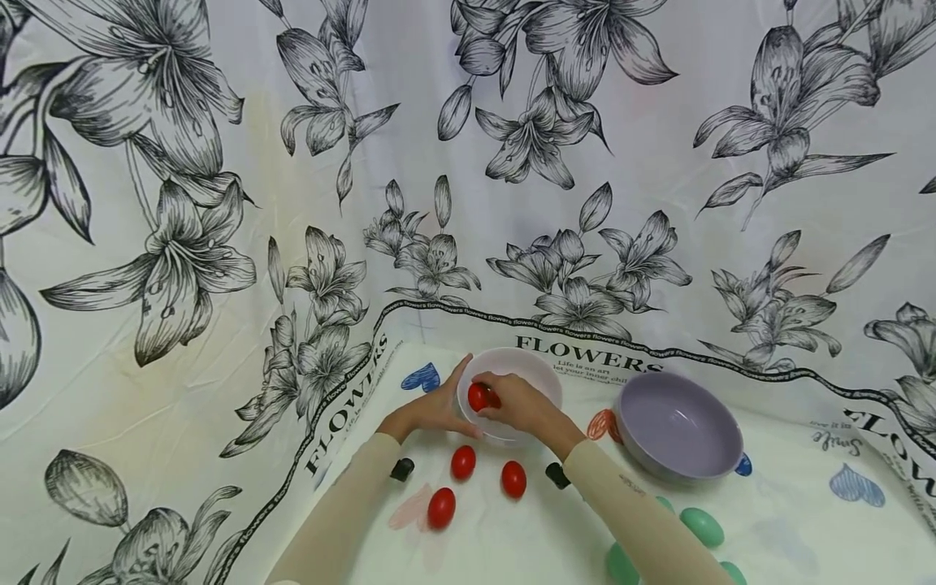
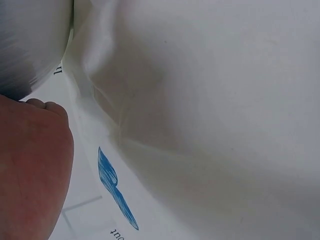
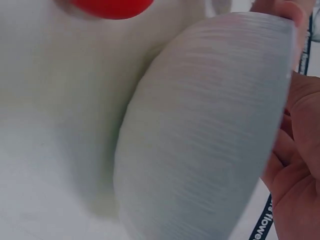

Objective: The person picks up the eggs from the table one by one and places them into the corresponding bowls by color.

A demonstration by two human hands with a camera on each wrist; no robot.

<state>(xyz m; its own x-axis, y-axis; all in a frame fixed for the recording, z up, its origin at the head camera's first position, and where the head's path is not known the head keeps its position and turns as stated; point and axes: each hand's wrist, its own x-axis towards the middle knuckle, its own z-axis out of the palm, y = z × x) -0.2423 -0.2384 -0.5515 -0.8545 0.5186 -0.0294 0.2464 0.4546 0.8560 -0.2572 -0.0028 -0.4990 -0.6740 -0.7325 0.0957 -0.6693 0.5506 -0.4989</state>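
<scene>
My left hand (image 1: 435, 406) holds the white bowl (image 1: 544, 378) at its left side, fingers and thumb spread around the wall. In the left wrist view, this hand (image 2: 32, 165) lies against the bowl (image 2: 32, 45). A red egg (image 1: 478, 396) is pinched between the fingers of my right hand (image 1: 519, 402), over the bowl's opening. From the right wrist, the bowl's outer wall (image 3: 200, 135) fills the middle and hides the held egg. Three more red eggs lie on the cloth in front of the bowl: one nearest it (image 1: 463, 462), one to the right (image 1: 513, 479), one closer to me (image 1: 441, 509).
A purple bowl (image 1: 680, 426) stands to the right of the white one. Several green eggs, one of them uncovered (image 1: 702, 527), lie around my right forearm, which partly covers them. A flower-printed cloth (image 1: 409, 244) rises behind and at the left.
</scene>
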